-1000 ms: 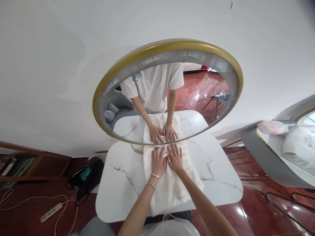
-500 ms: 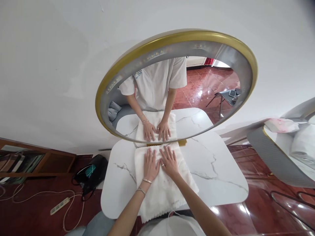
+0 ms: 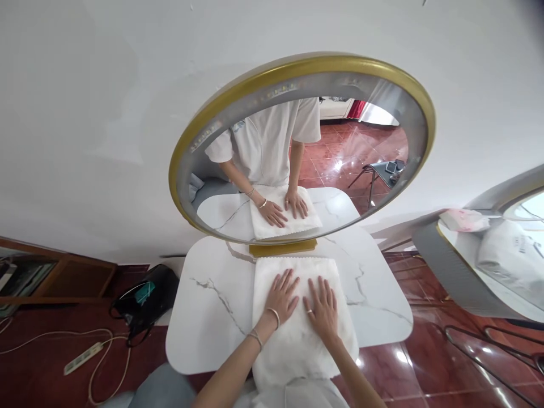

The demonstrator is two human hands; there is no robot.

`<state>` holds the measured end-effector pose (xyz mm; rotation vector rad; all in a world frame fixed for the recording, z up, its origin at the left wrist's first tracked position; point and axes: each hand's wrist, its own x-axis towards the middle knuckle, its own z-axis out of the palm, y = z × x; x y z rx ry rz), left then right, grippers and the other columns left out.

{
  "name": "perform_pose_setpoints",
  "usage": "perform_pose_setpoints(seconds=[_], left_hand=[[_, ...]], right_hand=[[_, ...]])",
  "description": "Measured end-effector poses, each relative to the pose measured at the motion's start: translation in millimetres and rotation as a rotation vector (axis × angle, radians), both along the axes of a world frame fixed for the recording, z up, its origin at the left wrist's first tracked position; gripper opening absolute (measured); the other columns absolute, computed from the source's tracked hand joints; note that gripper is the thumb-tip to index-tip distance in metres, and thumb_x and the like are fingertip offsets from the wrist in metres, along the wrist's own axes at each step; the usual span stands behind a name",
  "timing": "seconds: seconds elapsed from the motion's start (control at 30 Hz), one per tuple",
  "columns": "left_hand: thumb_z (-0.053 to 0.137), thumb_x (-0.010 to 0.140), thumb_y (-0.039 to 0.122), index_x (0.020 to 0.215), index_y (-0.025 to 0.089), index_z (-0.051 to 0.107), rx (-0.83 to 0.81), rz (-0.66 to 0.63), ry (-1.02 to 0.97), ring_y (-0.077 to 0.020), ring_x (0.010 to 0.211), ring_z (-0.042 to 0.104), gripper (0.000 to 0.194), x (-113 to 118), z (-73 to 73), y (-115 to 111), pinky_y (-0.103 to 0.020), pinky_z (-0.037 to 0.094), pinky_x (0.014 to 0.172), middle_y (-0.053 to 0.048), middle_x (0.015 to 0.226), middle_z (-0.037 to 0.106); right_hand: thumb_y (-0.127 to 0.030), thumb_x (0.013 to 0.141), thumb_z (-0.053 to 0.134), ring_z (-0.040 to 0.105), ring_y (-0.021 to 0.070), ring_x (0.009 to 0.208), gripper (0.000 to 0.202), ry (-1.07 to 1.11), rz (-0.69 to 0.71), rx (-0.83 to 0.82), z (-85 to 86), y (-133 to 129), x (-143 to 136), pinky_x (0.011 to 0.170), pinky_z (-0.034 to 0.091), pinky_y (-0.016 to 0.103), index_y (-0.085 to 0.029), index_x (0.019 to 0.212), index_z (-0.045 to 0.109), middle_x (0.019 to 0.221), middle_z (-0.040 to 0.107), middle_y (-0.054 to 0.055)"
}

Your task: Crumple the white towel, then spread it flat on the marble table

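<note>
A white towel (image 3: 297, 345) with a scalloped edge lies on the white marble-patterned table (image 3: 204, 317), its near end hanging over the front edge toward my lap. My left hand (image 3: 280, 297) rests flat on it with fingers spread, two bracelets on the wrist. Beside it, my right hand (image 3: 322, 306), wearing a ring, is also flat on the cloth with fingers apart. Neither hand grips anything. The round gold-framed mirror (image 3: 297, 170) behind the table reflects both hands, the towel and a white shirt.
The mirror's gold base (image 3: 283, 249) stands at the table's back. On the floor at left are a black bag (image 3: 148, 300) and a power strip (image 3: 83, 358) with cables, near a wooden cabinet (image 3: 63, 277). A second table (image 3: 450, 272) at right holds a tissue pack (image 3: 465, 220) and white bag (image 3: 510, 249).
The towel has shifted right and toward me, away from the mirror base, and now lies straighter. Both hands moved with it and stand farther apart. The view turned slightly.
</note>
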<state>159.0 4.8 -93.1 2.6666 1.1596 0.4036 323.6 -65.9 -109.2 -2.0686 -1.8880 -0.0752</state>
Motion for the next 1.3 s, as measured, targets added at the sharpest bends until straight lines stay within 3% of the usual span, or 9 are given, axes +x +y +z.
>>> perform_pose_setpoints(seconds=[0.2,0.37,0.47,0.63,0.77,0.9,1.1,1.2,1.3], left_hand=[[0.039,0.092,0.034,0.145,0.025,0.028,0.051,0.138,0.061,-0.0217,0.142,0.020,0.055,-59.8,-0.7,-5.2,-0.045,0.023,0.114,-0.006,0.154,0.024],[0.039,0.092,0.034,0.146,0.025,0.026,0.083,0.200,0.114,-0.0212,0.142,0.020,0.056,-104.5,-0.2,-8.3,-0.045,0.022,0.114,-0.006,0.154,0.025],[0.040,0.092,0.033,0.146,0.025,0.026,0.092,0.192,0.112,-0.0219,0.143,0.019,0.057,-100.3,0.1,-0.5,-0.045,0.021,0.114,-0.006,0.154,0.025],[0.043,0.092,0.033,0.141,0.031,0.037,0.010,0.163,0.102,-0.0226,0.142,0.022,0.049,-42.1,4.2,14.1,-0.048,0.024,0.114,-0.004,0.153,0.027],[0.042,0.092,0.035,0.139,0.027,0.041,-0.023,0.386,0.043,-0.0245,0.142,0.022,0.048,-18.0,5.0,-26.2,-0.049,0.027,0.113,-0.007,0.153,0.027],[0.046,0.088,0.048,0.145,0.029,0.029,0.058,0.458,0.037,-0.0306,0.142,0.020,0.062,-55.0,-1.1,-96.9,-0.051,0.021,0.113,-0.007,0.155,0.022],[0.048,0.088,0.048,0.144,0.033,0.030,0.184,0.527,0.152,-0.0293,0.140,0.025,0.061,-131.0,-1.3,-132.6,-0.051,0.009,0.113,-0.009,0.152,0.030],[0.047,0.089,0.045,0.143,0.034,0.033,0.182,0.578,0.165,-0.0276,0.139,0.027,0.057,-150.1,-0.3,-135.4,-0.050,0.011,0.113,-0.007,0.152,0.030],[0.041,0.092,0.038,0.143,0.033,0.034,0.156,0.640,0.150,-0.0236,0.139,0.027,0.052,-157.8,-4.2,-142.7,-0.045,0.018,0.113,-0.005,0.151,0.031]], right_hand=[[-0.045,0.092,0.040,0.033,0.0330,0.132,0.060,0.014,0.109,-0.054,1.8,20.6,-53.1,0.102,0.031,0.050,-0.029,0.148,0.024,0.145,0.038,0.011],[-0.044,0.092,0.040,0.016,0.0294,0.142,0.063,-0.028,0.337,-0.039,8.9,39.3,-83.8,0.112,0.018,0.048,-0.023,0.148,0.022,0.154,0.023,0.010],[-0.045,0.093,0.039,0.015,0.0277,0.142,0.062,-0.031,0.282,-0.042,9.8,42.7,-81.6,0.113,0.015,0.048,-0.025,0.148,0.022,0.155,0.020,0.008],[-0.042,0.095,0.033,0.016,0.0256,0.142,0.057,-0.033,0.037,-0.062,1.6,40.3,-50.8,0.112,0.015,0.049,-0.028,0.149,0.018,0.156,0.018,0.007],[-0.044,0.096,0.028,0.013,0.0272,0.143,0.055,-0.044,-0.102,-0.084,-4.3,37.9,-39.2,0.112,0.014,0.053,-0.027,0.148,0.022,0.156,0.017,0.009],[-0.040,0.096,0.026,0.009,0.0310,0.143,0.057,-0.013,-0.117,-0.046,-3.8,34.7,-63.2,0.110,0.012,0.059,-0.027,0.149,0.012,0.157,0.009,0.010],[-0.041,0.092,0.040,0.013,0.0345,0.142,0.065,0.009,0.361,0.004,7.4,3.0,-122.7,0.108,0.013,0.063,-0.029,0.149,0.012,0.157,0.009,0.011],[-0.041,0.091,0.043,0.015,0.0326,0.142,0.065,-0.014,0.687,-0.025,15.2,-24.7,-131.4,0.110,0.012,0.060,-0.027,0.149,0.017,0.156,0.014,0.011],[-0.044,0.091,0.044,0.013,0.0339,0.142,0.066,-0.034,0.823,-0.051,21.5,-41.9,-129.9,0.110,0.007,0.062,-0.026,0.149,0.018,0.156,0.015,0.010]])
